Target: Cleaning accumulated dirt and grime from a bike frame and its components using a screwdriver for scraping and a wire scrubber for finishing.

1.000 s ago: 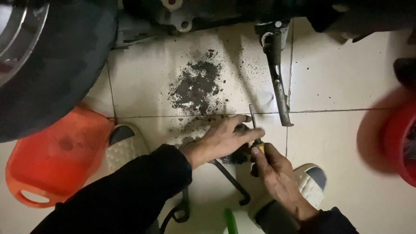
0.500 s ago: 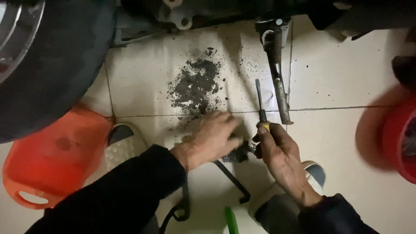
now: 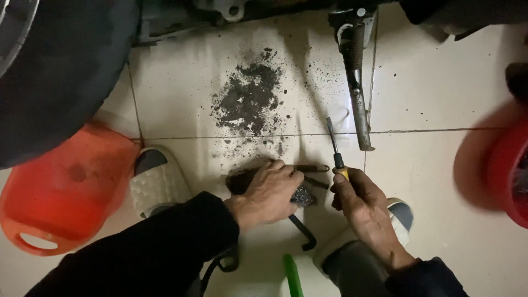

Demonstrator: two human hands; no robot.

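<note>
Right hand (image 3: 366, 206) grip clamped on screwdriver (image 3: 336, 151) | left hand (image 3: 270, 190) covers dark part (image 3: 301, 195)

The left hand (image 3: 272, 192) presses a small dark metal part (image 3: 302, 195) – possibly a chain piece – onto the pale tiled floor (image 3: 440, 181); the right hand (image 3: 363, 206) grips a yellow-collared screwdriver (image 3: 334, 146), shaft pointing away.

A dark tyre (image 3: 60, 71) fills the upper left, above an orange plastic basin (image 3: 60, 192) on the pale tiled floor (image 3: 440, 82). A patch of black grit (image 3: 250, 99) lies scattered near a metal kickstand (image 3: 357, 104). Two light slippers (image 3: 157, 181) sit lower down, and a red tub (image 3: 509, 170) stands at the right edge.
</note>
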